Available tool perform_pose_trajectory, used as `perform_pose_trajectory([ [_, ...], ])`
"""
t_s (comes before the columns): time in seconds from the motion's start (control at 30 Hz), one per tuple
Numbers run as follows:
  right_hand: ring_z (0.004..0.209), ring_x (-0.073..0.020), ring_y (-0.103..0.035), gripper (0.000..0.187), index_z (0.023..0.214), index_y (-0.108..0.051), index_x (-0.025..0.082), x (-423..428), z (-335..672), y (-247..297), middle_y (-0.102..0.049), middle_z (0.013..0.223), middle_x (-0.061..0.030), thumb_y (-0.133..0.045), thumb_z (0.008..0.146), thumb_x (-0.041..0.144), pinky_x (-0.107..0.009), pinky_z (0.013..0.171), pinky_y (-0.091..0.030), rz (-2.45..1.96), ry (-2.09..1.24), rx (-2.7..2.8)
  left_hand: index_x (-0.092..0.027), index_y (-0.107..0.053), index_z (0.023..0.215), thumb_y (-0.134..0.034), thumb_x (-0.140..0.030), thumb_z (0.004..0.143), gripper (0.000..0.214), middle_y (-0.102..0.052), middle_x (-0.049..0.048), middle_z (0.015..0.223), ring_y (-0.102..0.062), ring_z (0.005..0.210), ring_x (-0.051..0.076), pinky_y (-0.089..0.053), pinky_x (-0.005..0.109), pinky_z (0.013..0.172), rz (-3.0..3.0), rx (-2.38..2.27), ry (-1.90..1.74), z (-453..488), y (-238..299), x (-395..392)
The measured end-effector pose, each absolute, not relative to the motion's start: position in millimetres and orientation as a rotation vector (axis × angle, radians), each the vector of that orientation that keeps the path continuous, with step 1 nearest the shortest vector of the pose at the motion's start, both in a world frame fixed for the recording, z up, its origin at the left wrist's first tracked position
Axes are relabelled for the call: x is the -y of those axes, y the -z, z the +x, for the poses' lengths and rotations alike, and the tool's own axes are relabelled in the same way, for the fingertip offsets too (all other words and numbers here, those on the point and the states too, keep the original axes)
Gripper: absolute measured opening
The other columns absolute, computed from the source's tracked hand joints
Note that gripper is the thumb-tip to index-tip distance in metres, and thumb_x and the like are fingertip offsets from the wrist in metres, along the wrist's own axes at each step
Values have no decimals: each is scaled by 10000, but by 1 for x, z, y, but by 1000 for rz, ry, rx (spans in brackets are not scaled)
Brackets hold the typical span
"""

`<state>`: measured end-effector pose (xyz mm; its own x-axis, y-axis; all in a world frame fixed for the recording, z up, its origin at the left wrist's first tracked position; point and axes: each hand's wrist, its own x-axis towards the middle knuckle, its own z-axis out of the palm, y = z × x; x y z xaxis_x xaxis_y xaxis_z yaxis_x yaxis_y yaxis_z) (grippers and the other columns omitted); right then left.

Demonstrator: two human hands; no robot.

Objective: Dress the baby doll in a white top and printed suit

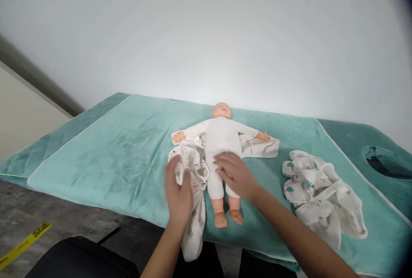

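A baby doll with a white cloth body lies on its back, arms spread, feet toward me. A white patterned baby garment lies partly under it, one sleeve under each arm. The garment's bunched part is beside the doll's hip, and one leg hangs toward the table's front edge. My left hand, slightly blurred, is over that bunched part with thumb and fingers apart; whether it touches the cloth I cannot tell. My right hand is over the doll's lower belly and leg, fingers spread, holding nothing.
A second crumpled patterned garment lies to the right on the teal-covered table. The cover has an oval hole at the far right. A pale wall stands behind. A black seat is at the lower left.
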<state>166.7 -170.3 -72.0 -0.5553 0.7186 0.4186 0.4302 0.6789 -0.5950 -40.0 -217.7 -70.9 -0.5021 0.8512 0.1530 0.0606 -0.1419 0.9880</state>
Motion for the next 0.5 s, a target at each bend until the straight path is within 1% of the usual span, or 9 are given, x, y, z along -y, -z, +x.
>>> perform_pose_trajectory([
  [0.07, 1290, -267, -537, 299, 1235, -655, 302, 136, 179, 71, -645, 1313, -59, -584, 957, 385, -506, 1164, -349, -948, -602, 2103, -267, -552, 1317, -650, -350, 885, 451, -577, 65, 1370, -509, 1331, 259, -402, 403, 1141, 1202, -1498, -1533, -28, 74, 220],
  [0.13, 1303, -282, -529, 387, 1275, -629, 287, 88, 190, 67, -637, 1318, -70, -602, 930, 460, -505, 1158, -359, -1102, -601, 1924, -266, -552, 1343, -645, -377, 889, 477, -568, 66, 1410, -500, 1348, 269, -376, 422, 1162, 1252, -1457, -1378, -15, 75, 208],
  [0.17, 1315, -291, -521, 463, 1311, -603, 269, 61, 195, 66, -620, 1343, -84, -622, 906, 494, -509, 1158, -357, -1200, -597, 1836, -256, -548, 1357, -646, -392, 887, 499, -570, 76, 1417, -510, 1341, 273, -381, 425, 1156, 1240, -1446, -1321, -10, 75, 196],
  [0.23, 1338, -314, -499, 683, 1397, -521, 212, 7, 204, 63, -560, 1421, -135, -697, 826, 543, -512, 1156, -359, -1403, -593, 1680, -225, -551, 1363, -648, -420, 882, 528, -594, 105, 1404, -552, 1301, 282, -421, 422, 1114, 1169, -1406, -1219, -4, 74, 169],
  [0.3, 1325, -339, -514, 879, 1461, -439, 161, -40, 214, 62, -535, 1450, -187, -771, 748, 554, -517, 1132, -389, -1572, -699, 1588, -204, -575, 1338, -659, -458, 870, 539, -637, 121, 1360, -604, 1237, 290, -469, 415, 1055, 1088, -1369, -1103, -4, 73, 142],
  [0.33, 1309, -355, -530, 919, 1461, -442, 148, -58, 219, 61, -553, 1434, -201, -793, 723, 567, -523, 1120, -403, -1630, -798, 1578, -200, -590, 1321, -668, -484, 860, 547, -656, 123, 1338, -626, 1205, 293, -488, 412, 1028, 1057, -1360, -1042, -4, 72, 131],
  [0.4, 1263, -377, -573, 862, 1386, -544, 146, -84, 226, 60, -608, 1381, -203, -810, 702, 599, -507, 1085, -453, -1661, -1092, 1610, -198, -606, 1302, -678, -543, 841, 580, -676, 122, 1313, -656, 1159, 295, -516, 402, 987, 1015, -1351, -942, -7, 69, 115],
  [0.5, 1188, -350, -640, 628, 1235, -684, 189, -101, 227, 61, -673, 1318, -147, -764, 768, 601, -448, 1025, -533, -1461, -1613, 1667, -209, -602, 1313, -667, -614, 829, 634, -671, 112, 1329, -662, 1158, 295, -537, 390, 963, 1003, -1304, -865, -10, 65, 102],
])
